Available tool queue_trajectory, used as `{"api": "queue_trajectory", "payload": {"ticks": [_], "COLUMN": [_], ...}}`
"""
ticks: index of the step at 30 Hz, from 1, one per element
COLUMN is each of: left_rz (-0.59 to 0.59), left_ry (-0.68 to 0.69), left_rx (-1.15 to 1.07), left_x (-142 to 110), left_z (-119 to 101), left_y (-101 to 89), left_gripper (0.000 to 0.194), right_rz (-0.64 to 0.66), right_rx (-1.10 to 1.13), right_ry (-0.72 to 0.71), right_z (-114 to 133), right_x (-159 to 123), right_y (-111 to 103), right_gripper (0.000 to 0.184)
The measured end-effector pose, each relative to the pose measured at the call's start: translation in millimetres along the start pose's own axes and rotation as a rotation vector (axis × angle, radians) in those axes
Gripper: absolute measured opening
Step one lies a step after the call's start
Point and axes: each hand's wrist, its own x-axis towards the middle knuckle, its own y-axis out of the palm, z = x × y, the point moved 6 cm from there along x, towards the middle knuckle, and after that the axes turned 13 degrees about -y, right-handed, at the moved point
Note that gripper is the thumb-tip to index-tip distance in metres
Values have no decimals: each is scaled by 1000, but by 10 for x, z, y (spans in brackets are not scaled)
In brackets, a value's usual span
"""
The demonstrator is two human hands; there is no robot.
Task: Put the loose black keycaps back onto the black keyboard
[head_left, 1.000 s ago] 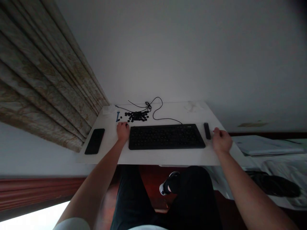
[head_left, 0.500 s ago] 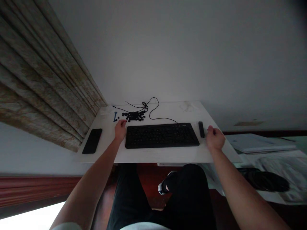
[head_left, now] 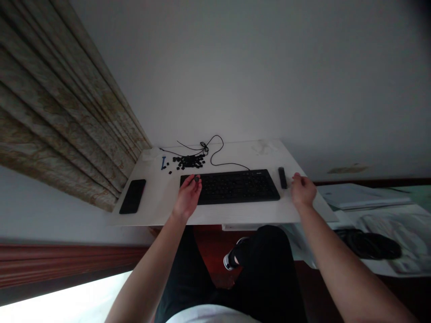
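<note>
My left hand is over the left end of a black computer keyboard, pinching a small black keycap between its fingertips. Several loose black keycaps lie in a heap behind the keyboard, with a blue slim tool just left of them. My right hand rests on the white desk, holding nothing. Its fingers are close to a black remote-like bar right of the keyboard, without gripping it.
A black smartphone lies at the desk's left side, and a thin black cable loops along the back. A pleated curtain hangs at the left. Papers and a black bag lie beyond the desk's right edge.
My left hand has moved right from the desk beside the heap onto the keyboard's left end, now with a keycap pinched. My right hand has barely moved.
</note>
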Motion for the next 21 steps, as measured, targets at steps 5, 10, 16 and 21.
{"api": "queue_trajectory", "payload": {"ticks": [5,10,16,21], "left_rz": [66,95,152,112], "left_ry": [12,-3,-20,28], "left_rx": [137,214,348,515], "left_x": [-159,-202,-354,-448], "left_z": [140,315,626,767], "left_y": [107,168,224,111], "left_gripper": [18,27,29,25], "right_rz": [-19,316,749,784], "right_rx": [80,395,572,521], "right_ry": [-9,-253,-492,-511], "right_z": [331,1438,2367,2252], "right_x": [-88,-629,-1470,-1705], "right_y": [-20,221,344,370], "right_gripper": [42,38,33,25]}}
